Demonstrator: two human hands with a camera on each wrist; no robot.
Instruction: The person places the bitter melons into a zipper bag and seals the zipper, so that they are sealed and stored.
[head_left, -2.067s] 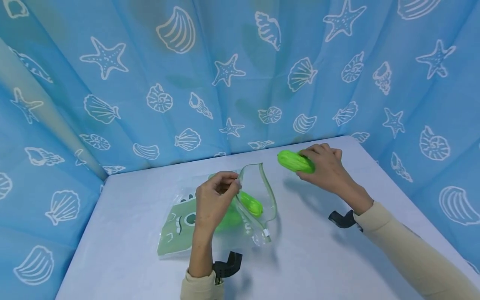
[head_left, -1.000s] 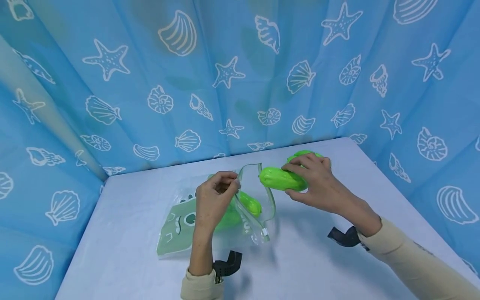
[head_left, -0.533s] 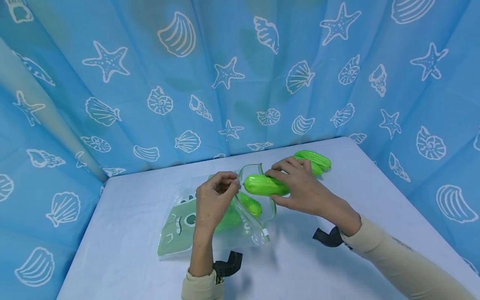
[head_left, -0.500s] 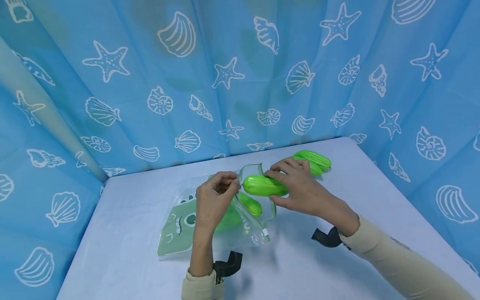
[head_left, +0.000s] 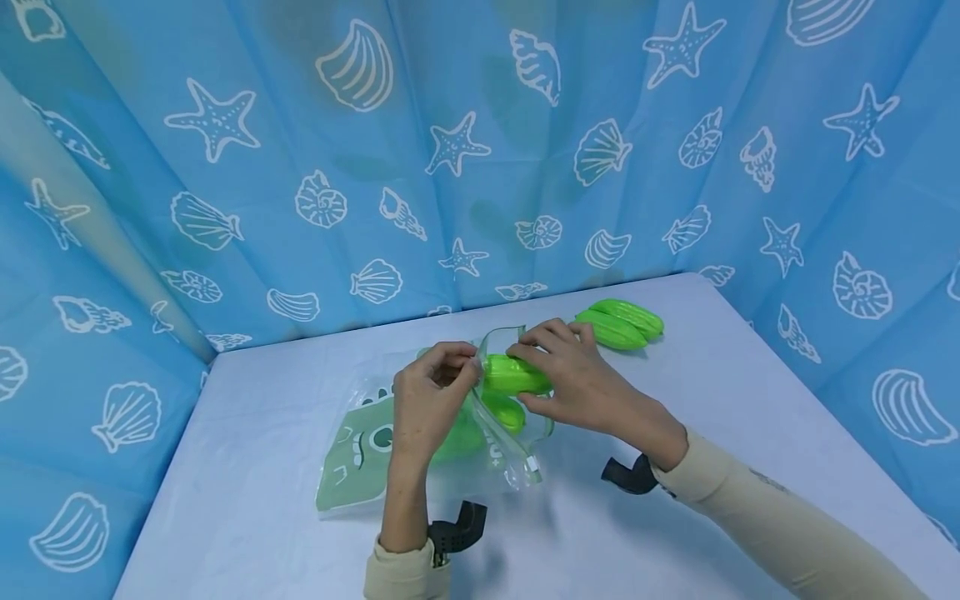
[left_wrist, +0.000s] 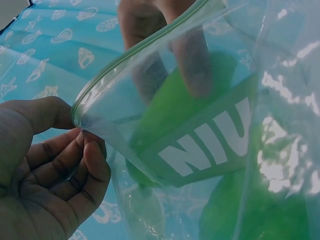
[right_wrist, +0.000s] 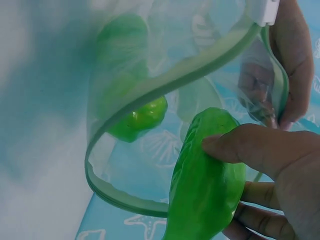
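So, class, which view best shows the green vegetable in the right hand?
The right wrist view: the green vegetable is large and clear there, though cut off at the bottom edge. The head view shows it small, partly covered by the right hand; the left wrist view shows it hazily through the see-through bag.

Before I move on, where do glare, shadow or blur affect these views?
Left wrist: white glare breaks up the right part of the clear plastic zip bag with green print; head: bright, with soft shadows on the smooth white tabletop; right wrist: dimmer, upper left blurred, small glint on the bright green, rounded vegetable inside the bag.
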